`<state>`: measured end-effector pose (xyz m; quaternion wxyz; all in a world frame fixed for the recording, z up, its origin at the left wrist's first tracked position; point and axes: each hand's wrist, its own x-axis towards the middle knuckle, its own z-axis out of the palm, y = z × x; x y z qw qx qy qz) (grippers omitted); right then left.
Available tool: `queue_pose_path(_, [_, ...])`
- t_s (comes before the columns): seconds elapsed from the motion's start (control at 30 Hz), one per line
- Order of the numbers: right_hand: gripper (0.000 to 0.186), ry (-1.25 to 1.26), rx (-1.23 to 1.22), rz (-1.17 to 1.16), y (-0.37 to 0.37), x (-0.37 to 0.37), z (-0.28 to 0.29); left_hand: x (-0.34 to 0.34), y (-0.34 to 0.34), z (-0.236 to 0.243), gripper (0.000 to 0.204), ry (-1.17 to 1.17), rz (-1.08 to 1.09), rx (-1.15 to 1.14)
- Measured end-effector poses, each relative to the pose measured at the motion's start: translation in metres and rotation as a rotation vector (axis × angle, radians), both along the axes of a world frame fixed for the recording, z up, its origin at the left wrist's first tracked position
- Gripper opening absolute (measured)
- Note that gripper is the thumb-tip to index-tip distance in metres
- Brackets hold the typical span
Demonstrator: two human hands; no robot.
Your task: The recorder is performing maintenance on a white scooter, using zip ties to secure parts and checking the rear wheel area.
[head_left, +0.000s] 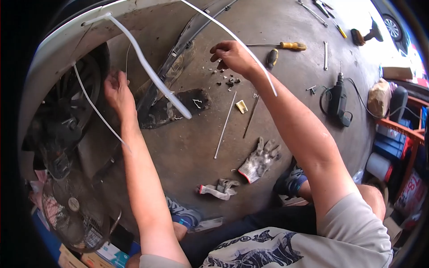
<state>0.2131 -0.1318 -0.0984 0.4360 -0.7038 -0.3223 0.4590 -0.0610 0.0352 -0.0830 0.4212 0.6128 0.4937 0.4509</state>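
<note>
Several white cable ties hang from the white car body panel [58,51]: a thick-looking near one [149,69], a thinner one [90,99] whose tip crosses in front of my left forearm, and a long one [234,38] passing in front of my right wrist. Beside the wheel [89,82], my left hand [118,94] is raised with its fingers bent together. A thin pale strand [127,58], which looks like another tie, runs down to its thumb and fingertips. My right hand [233,56] hovers over the floor, its fingers loosely bent and apart, with nothing visible in them.
A dark trim piece [181,109] lies between my arms. Small black clips [230,82], a loose cable tie [225,127], work gloves [260,161] and screwdrivers [292,46] lie around. A corded drill [340,100] is at the right, a fan [73,214] lower left.
</note>
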Motion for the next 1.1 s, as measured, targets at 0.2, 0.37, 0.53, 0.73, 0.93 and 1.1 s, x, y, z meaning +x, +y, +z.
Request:
queue_pose_path(0.2, [0.026, 0.083, 0.017, 0.076, 0.003, 0.000, 0.017, -0.025, -0.059, -0.017, 0.035, 0.128, 0.221, -0.073])
queue_pose_path(0.37, [0.025, 0.159, 0.055, 0.124, -0.005, 0.011, 0.009, 0.003, -0.113, -0.025, 0.029, 0.227, 0.211, 0.062])
queue_pose_path(0.53, [0.024, 0.167, 0.037, 0.231, -0.014, -0.002, 0.024, 0.027, -0.174, -0.006, 0.029, 0.170, 0.104, -0.044])
queue_pose_path(0.73, [0.027, 0.078, 0.083, 0.342, -0.043, -0.014, 0.057, 0.049, -0.295, 0.010, 0.028, 0.451, -0.128, -0.367])
queue_pose_path(0.93, [0.026, 0.123, 0.090, 0.243, -0.104, -0.010, 0.082, 0.056, -0.422, -0.015, 0.049, 0.760, -0.274, -0.288])
queue_pose_path(1.1, [0.025, -0.241, 0.077, 0.406, -0.158, -0.018, 0.077, 0.032, -0.464, -0.015, 0.060, 1.138, -0.332, -0.272])
